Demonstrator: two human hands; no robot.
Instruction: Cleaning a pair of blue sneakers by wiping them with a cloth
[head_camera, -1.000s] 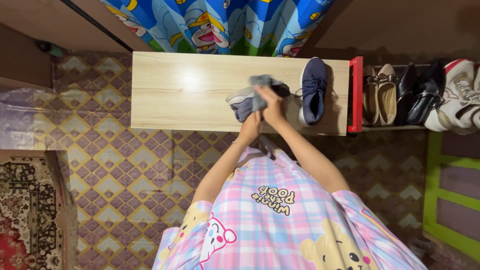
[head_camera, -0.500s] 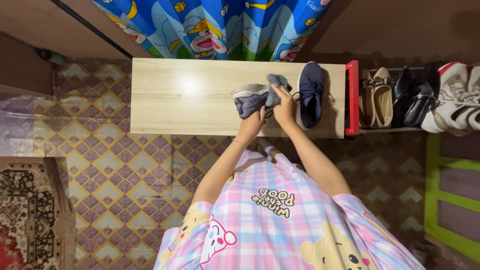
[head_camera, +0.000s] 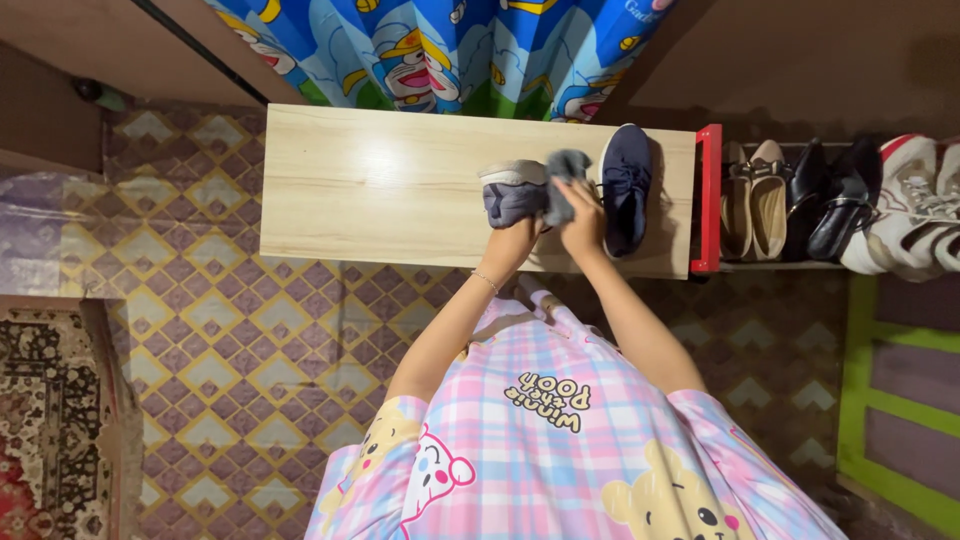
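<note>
So what's in hand here looks like wiping a sneaker down with a rag, and from this angle I'd say the trick is keeping the shoe pinned steady with one hand while the cloth hand does short firm strokes along the side and sole edge, turning the shoe rather than chasing it around. Nearest the camera, the left hand (head_camera: 512, 243) has its fingers curled snug around the grey sneaker (head_camera: 513, 195), which is tipped on its side just above the wooden surface (head_camera: 370, 185), pale sole edge facing away from the person. Right next to it the right hand (head_camera: 583, 222) has its fingers closed on a bunched grey cloth (head_camera: 563, 182), and the cloth is pressed against the near end of that sneaker, so both hands are full, nothing loose or open. Just past the right fingers, touching distance to their outer side, the matching navy sneaker (head_camera: 627, 185) sits upright on the surface, laces up. Beyond the fingers hangs a blue cartoon curtain (head_camera: 440, 50). Further out on the right-hand side is a red-edged shoe rack (head_camera: 711, 190) with flats, black heels and white trainers lined up.
</note>
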